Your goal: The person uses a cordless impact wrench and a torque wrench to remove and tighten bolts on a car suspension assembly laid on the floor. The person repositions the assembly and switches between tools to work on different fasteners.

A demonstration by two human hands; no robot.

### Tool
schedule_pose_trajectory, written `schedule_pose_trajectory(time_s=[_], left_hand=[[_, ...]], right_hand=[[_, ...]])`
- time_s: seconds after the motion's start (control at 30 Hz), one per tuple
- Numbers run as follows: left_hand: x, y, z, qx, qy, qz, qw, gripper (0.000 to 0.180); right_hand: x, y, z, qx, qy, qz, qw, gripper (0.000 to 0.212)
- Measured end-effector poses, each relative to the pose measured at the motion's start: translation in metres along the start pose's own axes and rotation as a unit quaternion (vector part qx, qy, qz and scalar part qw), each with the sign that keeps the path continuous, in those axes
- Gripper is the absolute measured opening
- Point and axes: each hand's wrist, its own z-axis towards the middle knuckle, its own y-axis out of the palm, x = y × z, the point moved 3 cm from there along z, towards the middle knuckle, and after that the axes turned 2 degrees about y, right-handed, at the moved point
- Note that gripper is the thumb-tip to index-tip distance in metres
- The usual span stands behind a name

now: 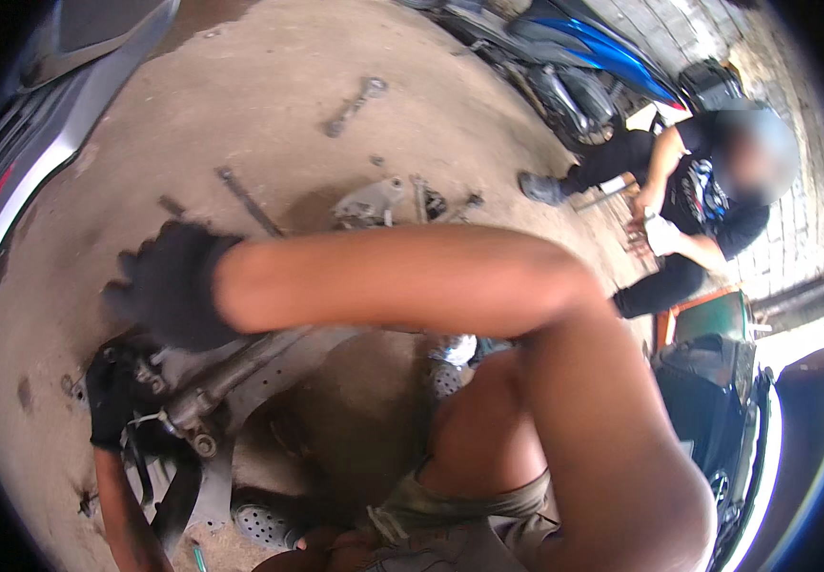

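The long grey metal frame (254, 389) at 8 o'clock looks heavy, rigid, best gripped by its round tube (228, 378). The black-gloved left hand (110, 400) meets its end, finger closure unclear; the black-gloved right hand (175, 288), fingers half-spread, seems empty.

Viewpoint: on my own head, the left of two side-by-side fisheye cameras, above the metal frame (257, 357).
Facing: down onto the frame, then out across the floor (278, 86) beyond it.
Nearest: my right arm (402, 276), looming large and partly covering the frame's far side, with my gloved fingers (126, 297) at its end.
My side of the frame: my bare knee (483, 429), also close under the lens.
Farthest: a seated person (679, 157) and a blue motorcycle (607, 43), smaller, beyond the frame and to its right.
Bending: the grey vehicle (59, 124) curves along the rim, beyond the frame and left.
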Motion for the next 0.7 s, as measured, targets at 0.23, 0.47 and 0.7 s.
schedule_pose_trajectory(time_s=[0.23,0.47,0.7], left_hand=[[-0.004,-0.029,-0.015,0.102,0.051,0.160,0.980,0.034],[0.024,-0.053,0.003,0.073,-0.014,0.078,0.994,0.018],[0.181,0.012,0.063,-0.107,-0.008,0.300,0.948,0.019]], right_hand=[[0.046,-0.084,-0.340,0.367,0.358,0.065,0.856,0.015],[-0.011,0.159,-0.618,-0.206,0.746,0.171,0.610,0.051],[-0.009,0.266,-0.590,-0.119,0.563,-0.018,0.817,0.057]])
